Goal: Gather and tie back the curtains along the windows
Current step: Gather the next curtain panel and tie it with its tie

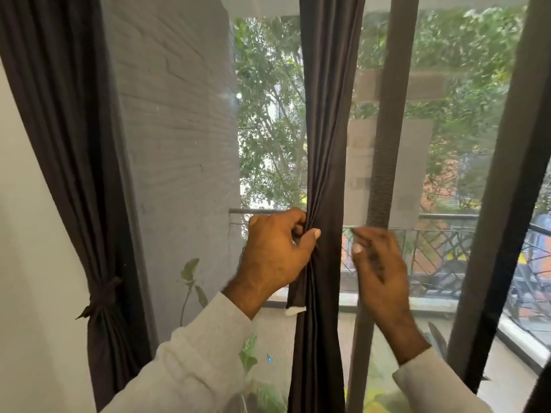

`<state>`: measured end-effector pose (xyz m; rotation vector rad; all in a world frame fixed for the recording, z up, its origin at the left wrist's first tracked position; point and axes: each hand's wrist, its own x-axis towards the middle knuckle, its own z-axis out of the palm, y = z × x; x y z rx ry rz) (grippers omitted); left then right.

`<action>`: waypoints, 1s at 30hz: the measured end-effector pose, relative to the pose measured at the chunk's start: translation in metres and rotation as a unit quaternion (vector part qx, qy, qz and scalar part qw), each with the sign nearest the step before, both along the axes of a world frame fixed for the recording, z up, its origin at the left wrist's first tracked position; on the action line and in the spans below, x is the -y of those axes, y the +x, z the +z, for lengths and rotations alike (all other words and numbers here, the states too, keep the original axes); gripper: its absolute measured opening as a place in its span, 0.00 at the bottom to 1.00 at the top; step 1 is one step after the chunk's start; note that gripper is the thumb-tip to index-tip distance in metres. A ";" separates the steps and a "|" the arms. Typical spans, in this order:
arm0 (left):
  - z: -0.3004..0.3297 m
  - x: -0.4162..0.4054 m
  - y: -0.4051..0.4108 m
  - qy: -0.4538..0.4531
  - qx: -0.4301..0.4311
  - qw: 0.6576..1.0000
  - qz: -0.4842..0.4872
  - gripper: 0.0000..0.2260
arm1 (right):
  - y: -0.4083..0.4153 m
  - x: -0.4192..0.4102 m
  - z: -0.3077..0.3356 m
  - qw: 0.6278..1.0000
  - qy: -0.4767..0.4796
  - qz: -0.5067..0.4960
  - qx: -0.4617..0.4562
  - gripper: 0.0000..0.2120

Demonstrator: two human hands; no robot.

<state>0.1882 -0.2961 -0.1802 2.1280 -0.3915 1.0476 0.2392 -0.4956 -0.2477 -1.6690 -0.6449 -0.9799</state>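
A dark grey curtain (328, 129) hangs bunched into a narrow column in the middle of the window. My left hand (277, 248) grips its gathered folds from the left at about railing height. A dark tie strap with a white end (296, 302) hangs down below that hand. My right hand (378, 263) hovers just right of the curtain, blurred, fingers loosely bent and holding nothing. At the far left, another dark curtain (68, 144) hangs along the wall, cinched by a knotted tie (103, 296).
A grey window frame post (387, 129) stands right behind the middle curtain; a second dark post (507, 204) slants at the right. Beyond the glass are a grey brick wall (179, 144), a metal balcony railing (447, 248), trees and a small leafy plant (190, 275).
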 end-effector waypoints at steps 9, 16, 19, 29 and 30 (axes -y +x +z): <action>0.006 -0.003 -0.001 0.016 -0.012 1.000 -0.008 0.11 | 0.039 -0.004 0.028 0.955 0.105 0.137 -0.241 0.16; 0.005 -0.001 -0.003 0.078 0.038 0.987 0.134 0.09 | 0.011 -0.010 0.013 0.993 0.055 -0.044 -0.090 0.04; 0.003 0.004 -0.001 0.096 0.051 0.984 0.143 0.08 | -0.008 -0.028 0.002 0.997 -0.038 -0.056 0.043 0.06; 0.000 -0.010 0.013 0.042 0.018 0.998 0.037 0.17 | 0.000 -0.037 -0.012 0.987 -0.110 0.101 0.063 0.21; -0.002 -0.013 0.015 0.024 0.005 0.999 0.024 0.16 | 0.006 -0.033 -0.013 0.989 -0.090 0.105 0.049 0.22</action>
